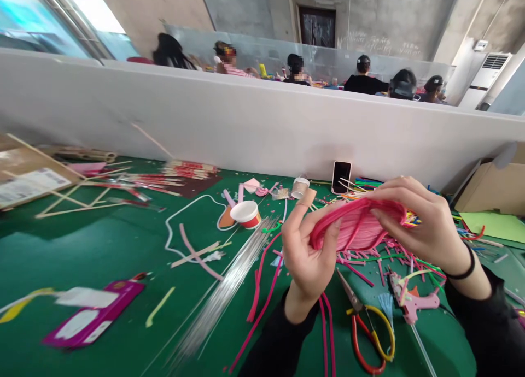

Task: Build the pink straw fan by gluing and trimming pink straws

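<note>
Both my hands hold a flat pink piece [356, 224] edged with pink pipe cleaner, raised above the green table [102, 251]. My left hand [305, 251] pinches its left end, with a plaster on the forefinger tip. My right hand [422, 224] grips its right end from above, fingers curled over the edge. A black band sits on my right wrist. Pink pipe cleaner strands hang down from the piece between my forearms.
On the table lie red-and-yellow scissors [369, 328], a pink glue gun [410, 300], a bundle of thin wires [229, 278], a small paper cup [246, 213], a phone [341, 176] against the white partition [246, 120], and pink packaging [90, 319]. Several people sit beyond the partition.
</note>
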`<state>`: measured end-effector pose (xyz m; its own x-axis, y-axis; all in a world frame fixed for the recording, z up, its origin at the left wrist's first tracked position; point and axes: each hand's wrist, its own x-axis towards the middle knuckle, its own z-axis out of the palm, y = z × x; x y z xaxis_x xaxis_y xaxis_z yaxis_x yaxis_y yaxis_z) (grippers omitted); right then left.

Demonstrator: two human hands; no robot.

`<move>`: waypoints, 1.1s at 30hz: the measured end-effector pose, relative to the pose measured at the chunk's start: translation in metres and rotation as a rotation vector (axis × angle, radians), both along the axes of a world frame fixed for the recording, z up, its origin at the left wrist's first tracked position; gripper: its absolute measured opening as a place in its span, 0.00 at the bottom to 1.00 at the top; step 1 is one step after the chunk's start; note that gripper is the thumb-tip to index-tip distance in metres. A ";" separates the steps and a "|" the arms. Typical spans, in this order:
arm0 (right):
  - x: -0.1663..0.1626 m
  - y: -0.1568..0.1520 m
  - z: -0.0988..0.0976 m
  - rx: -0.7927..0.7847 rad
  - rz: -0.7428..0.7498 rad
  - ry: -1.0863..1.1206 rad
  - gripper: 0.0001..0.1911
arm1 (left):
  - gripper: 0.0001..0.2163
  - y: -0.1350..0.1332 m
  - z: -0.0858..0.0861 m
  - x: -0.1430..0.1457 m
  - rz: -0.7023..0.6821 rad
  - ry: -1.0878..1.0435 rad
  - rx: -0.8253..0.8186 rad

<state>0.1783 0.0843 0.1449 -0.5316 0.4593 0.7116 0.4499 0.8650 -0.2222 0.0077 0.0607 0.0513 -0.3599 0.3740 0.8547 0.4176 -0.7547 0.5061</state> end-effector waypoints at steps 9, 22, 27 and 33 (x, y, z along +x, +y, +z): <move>-0.013 0.006 -0.012 -0.470 0.128 0.291 0.07 | 0.31 0.004 0.035 -0.030 0.099 0.476 0.179; -0.026 0.005 -0.014 -0.364 0.102 0.306 0.06 | 0.14 0.017 0.070 -0.060 0.206 0.967 0.497; -0.030 0.005 -0.014 -0.443 0.124 0.384 0.05 | 0.16 0.021 0.070 -0.057 0.170 0.924 0.490; -0.030 0.006 -0.011 -0.532 0.139 0.409 0.04 | 0.32 0.018 0.062 -0.044 -0.117 0.524 0.158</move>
<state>0.1481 0.0902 0.1336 -0.3479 0.7488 0.5641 0.1317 0.6348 -0.7614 -0.0358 0.0790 0.1130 0.1647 0.2388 0.9570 0.4921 -0.8607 0.1301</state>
